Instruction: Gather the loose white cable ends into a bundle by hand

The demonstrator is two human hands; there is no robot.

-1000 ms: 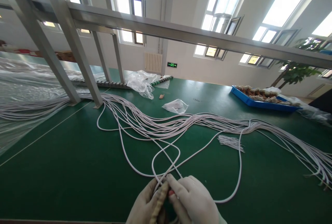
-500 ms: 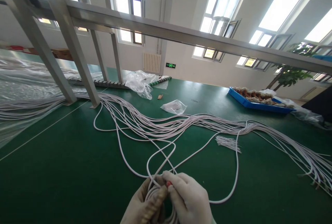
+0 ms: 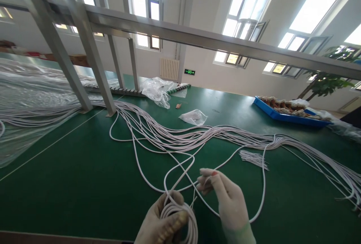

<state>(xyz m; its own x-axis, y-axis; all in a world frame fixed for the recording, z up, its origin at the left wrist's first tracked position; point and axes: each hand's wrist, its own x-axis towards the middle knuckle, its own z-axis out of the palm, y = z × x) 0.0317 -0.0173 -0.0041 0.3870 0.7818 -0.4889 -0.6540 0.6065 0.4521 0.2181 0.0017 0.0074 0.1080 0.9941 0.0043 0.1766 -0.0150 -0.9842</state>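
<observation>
White cable (image 3: 180,217) is wound into a small coil that the left hand (image 3: 162,223) grips at the near edge of the green table (image 3: 70,183), the gloved fingers wrapped around the turns. Half a second ago both hands were pressed together over that coil; now the right hand (image 3: 225,199) has moved away from it, up and to the right, and the two gloves are clearly apart. The right fingers pinch a single strand of the same cable between thumb and fingertips, holding it raised just above the tabletop. From that pinch the strand runs back down to the coil on one side and on the other sweeps out in a wide loop across the green surface.

The coil shows more plainly than before, when the right hand covered it. The loose loop lying ahead of the hands has kept much the same shape. Beyond it, the long bundle of white cables (image 3: 197,138) stretches across the table from left to right, unchanged. A blue tray (image 3: 270,111) sits far right, a small plastic bag (image 3: 194,116) lies near the middle, and a metal frame (image 3: 98,67) stands on the left.
</observation>
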